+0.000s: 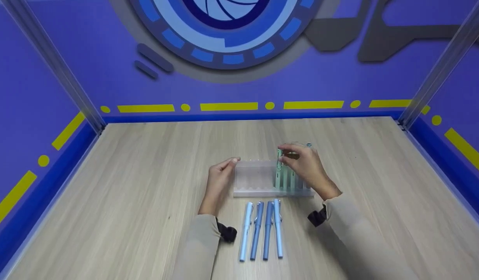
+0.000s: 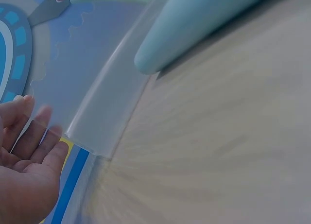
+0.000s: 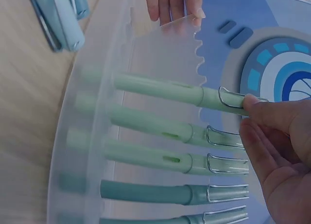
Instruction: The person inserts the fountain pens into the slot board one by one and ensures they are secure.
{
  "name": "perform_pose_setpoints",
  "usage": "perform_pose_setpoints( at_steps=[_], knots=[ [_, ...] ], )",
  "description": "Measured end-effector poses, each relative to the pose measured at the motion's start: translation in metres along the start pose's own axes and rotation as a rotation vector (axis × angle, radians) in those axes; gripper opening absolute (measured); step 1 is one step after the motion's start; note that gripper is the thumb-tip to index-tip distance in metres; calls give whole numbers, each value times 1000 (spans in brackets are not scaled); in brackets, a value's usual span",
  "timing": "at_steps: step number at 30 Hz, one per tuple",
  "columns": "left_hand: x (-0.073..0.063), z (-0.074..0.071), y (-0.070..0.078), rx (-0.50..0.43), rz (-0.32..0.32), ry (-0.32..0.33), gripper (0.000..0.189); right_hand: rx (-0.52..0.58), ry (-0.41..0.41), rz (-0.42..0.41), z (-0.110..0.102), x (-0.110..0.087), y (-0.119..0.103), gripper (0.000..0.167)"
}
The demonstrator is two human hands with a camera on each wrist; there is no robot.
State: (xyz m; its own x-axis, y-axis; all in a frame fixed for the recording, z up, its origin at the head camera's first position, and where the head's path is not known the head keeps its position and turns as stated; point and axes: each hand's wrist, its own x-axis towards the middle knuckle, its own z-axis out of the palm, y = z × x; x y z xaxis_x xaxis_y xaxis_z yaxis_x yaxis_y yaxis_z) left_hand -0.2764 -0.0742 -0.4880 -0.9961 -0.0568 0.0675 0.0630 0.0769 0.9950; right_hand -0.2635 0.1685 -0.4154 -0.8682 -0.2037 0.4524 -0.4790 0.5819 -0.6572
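A clear plastic pen rack (image 1: 255, 177) with a notched top edge stands on the table. My left hand (image 1: 219, 181) pinches its upper left corner, some fingers showing through the panel in the left wrist view. With thumb and fingertips, my right hand (image 1: 307, 165) pinches the cap end of a light green fountain pen (image 3: 160, 90). This pen's lower end sits in the rack's bottom ledge. Beside it in the right wrist view stand two more light green pens (image 3: 146, 124) and two teal pens (image 3: 146, 191), all with wire clips.
In front of the rack, several blue pens lie side by side on the wooden table: a light blue pen (image 1: 245, 232) at the left, darker blue pens (image 1: 268, 231) in the middle, another light blue pen (image 1: 278, 229) at the right. Blue patterned walls (image 1: 231, 93) enclose the table.
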Motion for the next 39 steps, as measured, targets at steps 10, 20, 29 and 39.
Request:
perform_pose_setpoints(
  at_steps=[10, 20, 29, 39],
  knots=[
    [0, 0, 0, 14, 25, 2, 32, -178, -8, -134, -3, 3, 3, 30],
    [0, -1, -1, 6, 23, -6, 32, -245, -51, -162, -2, 9, 10, 30],
    [0, -1, -1, 13, 21, -3, 33, -261, -58, -158, 0, 13, 13, 31],
    [1, 0, -1, 38, 9, -2, 31, -278, -50, -170, 3, 15, 17, 32]
  ],
)
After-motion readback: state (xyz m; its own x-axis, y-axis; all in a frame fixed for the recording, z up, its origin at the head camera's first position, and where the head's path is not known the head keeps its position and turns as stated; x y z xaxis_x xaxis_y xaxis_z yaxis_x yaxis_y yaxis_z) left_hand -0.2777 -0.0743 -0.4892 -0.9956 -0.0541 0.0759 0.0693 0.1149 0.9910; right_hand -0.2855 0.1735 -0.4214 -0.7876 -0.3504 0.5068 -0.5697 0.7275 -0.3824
